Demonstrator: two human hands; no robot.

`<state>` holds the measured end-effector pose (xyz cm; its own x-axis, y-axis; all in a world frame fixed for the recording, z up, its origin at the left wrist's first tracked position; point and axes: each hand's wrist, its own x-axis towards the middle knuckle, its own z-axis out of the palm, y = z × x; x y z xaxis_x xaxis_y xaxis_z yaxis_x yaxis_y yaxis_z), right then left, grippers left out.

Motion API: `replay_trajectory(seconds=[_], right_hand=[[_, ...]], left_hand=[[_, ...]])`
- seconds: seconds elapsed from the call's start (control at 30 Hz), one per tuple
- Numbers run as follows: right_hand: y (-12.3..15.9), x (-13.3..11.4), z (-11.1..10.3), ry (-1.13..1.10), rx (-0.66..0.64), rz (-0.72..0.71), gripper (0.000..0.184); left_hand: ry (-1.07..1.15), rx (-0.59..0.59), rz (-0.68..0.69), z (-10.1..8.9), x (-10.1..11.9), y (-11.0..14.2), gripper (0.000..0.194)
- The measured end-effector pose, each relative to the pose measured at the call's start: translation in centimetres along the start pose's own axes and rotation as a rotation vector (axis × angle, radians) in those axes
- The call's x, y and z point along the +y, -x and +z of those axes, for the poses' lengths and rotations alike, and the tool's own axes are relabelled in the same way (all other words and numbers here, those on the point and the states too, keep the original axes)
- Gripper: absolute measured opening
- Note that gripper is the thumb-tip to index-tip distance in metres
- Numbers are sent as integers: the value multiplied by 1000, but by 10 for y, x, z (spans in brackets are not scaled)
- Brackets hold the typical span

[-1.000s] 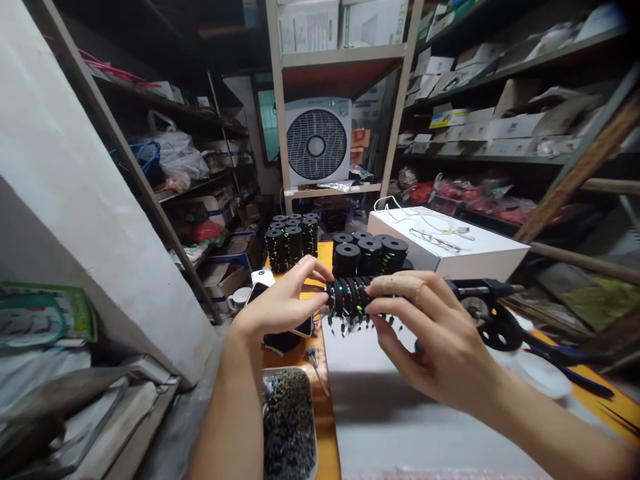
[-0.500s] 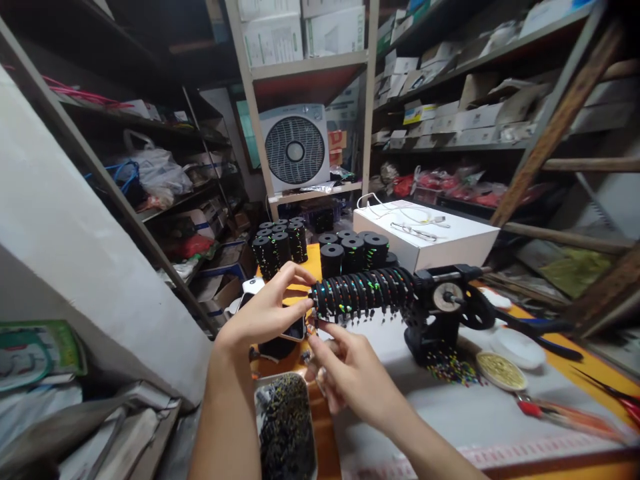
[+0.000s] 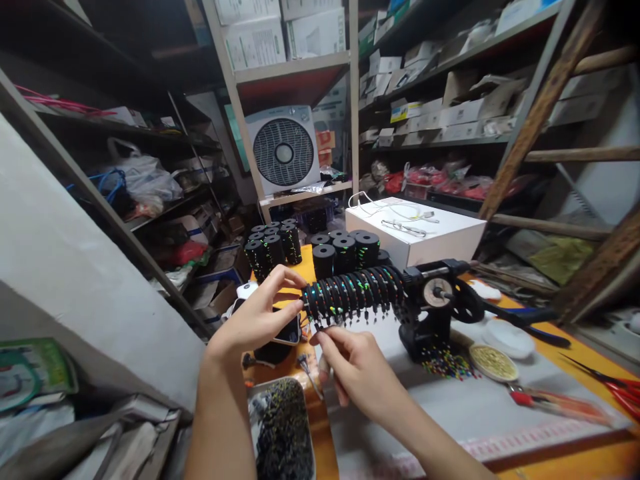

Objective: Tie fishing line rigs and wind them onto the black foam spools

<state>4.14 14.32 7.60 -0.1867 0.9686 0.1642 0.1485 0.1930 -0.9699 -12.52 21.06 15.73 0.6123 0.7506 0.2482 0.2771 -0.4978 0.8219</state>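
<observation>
The black, ribbed roll strung with small coloured beads [image 3: 355,293] lay sideways above the tabletop [image 3: 575,350], its right end against the black winding device with a wheel [image 3: 425,330]. Your left hand [image 3: 263,313] was clamped on the roll's left end, thumb below and forefinger above. Your right hand [image 3: 357,363] was just beneath that end, thumb and forefinger pinched together; whatever was between them was too small to make out.

Nearest your left forearm, you had a pale rectangular tray [image 3: 311,430] of tiny dark pieces flecked with yellow [image 3: 283,430]. To the right, at the device's foot, multicoloured beads [image 3: 447,365] lay loose on the grey-white sheet [image 3: 400,427]. Just beside them was a shallow pale dish [image 3: 481,375] of small gold-coloured pieces [image 3: 493,362], near a round white plastic lid [image 3: 510,337].

Behind the roll, you had two groups of upright black cylinders [image 3: 345,252], then a white cardboard box [image 3: 445,250] bearing a pale cable. High on the shelf, a white carton [image 3: 315,33] showed green lettering that seemed to begin "LED"; the other cartons' print was too small to read.
</observation>
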Motion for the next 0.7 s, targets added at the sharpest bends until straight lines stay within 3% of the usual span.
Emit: replay_trajectory(seconds=[0.13,0.27,0.37,0.57,0.7], right_hand=[[5,-4,-8,284,8,-92,32],[13,-7,-14,431,15,-149,28],[16,-4,-16,480,11,-151,27],[20,3,-22,516,1,-130,27],[21,0,-25,518,2,-145,26]], left_hand=[[9,-26,-15,-1,1,3,16],[-24,-73,-107,2,6,4,31],[-82,-50,-131,7,9,3,38],[-102,-18,-87,12,8,0,34],[-279,43,-27,17,9,1,35]])
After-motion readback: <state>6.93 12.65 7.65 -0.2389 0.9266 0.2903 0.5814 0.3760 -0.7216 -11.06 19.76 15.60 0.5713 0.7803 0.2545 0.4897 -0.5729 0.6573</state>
